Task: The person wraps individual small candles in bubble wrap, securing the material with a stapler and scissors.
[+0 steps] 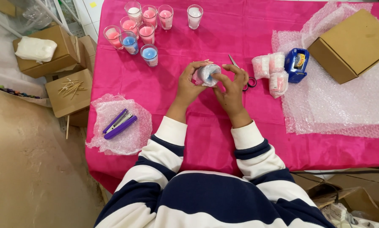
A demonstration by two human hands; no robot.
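My left hand [189, 86] and my right hand [233, 89] both grip a small glass candle wrapped in bubble wrap [208, 74], held just above the pink tablecloth [206, 139]. The fingertips of both hands press on the wrap around the candle. Black-handled scissors [249, 82] lie just behind my right hand, partly hidden by it. Three wrapped candles [270, 71] sit to the right, beside a blue tape dispenser [296, 64].
Several glass candles, pink, blue and white [143, 26], stand at the back left. A purple stapler [119, 123] rests on a bubble wrap piece at front left. A large bubble wrap sheet [346, 105] and a cardboard box [353, 44] lie right. Cardboard boxes [67, 90] stand off the table's left.
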